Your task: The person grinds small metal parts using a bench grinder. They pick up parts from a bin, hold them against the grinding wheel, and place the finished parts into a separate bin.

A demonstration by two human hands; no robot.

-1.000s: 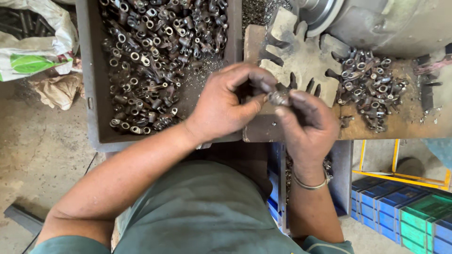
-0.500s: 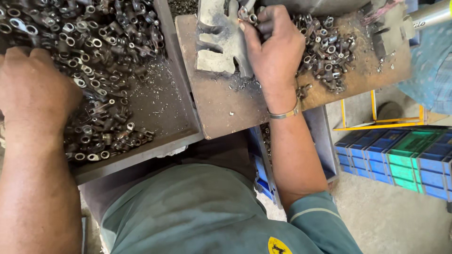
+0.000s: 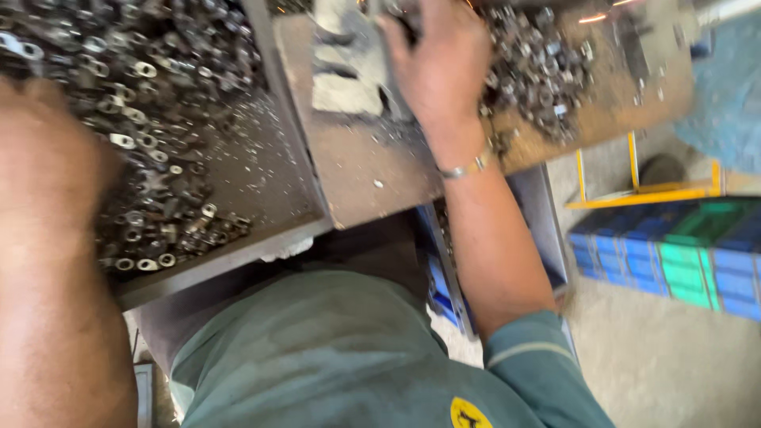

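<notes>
My left hand (image 3: 47, 158) lies blurred at the left, back up, over a grey tray (image 3: 238, 254) heaped with small metal rings and fittings (image 3: 158, 103). Its fingers are down among the parts and hidden. My right hand (image 3: 444, 63), with a metal bracelet (image 3: 464, 168) on the wrist, reaches to the top edge of the view and rests against a notched metal plate (image 3: 345, 75) on a wooden board (image 3: 372, 174). Its fingertips are cut off by the frame. A second pile of small metal parts (image 3: 539, 71) lies just right of that hand.
Blue and green plastic crates (image 3: 674, 254) stand on the concrete floor at the right, behind a yellow metal frame (image 3: 634, 194). More blue bins (image 3: 444, 277) sit under the board's front edge. A spark streak (image 3: 590, 17) shows at the top right.
A second ago both hands held a small metal part together at the centre. They have since parted: the left went into the tray of parts, the right up to the notched plate.
</notes>
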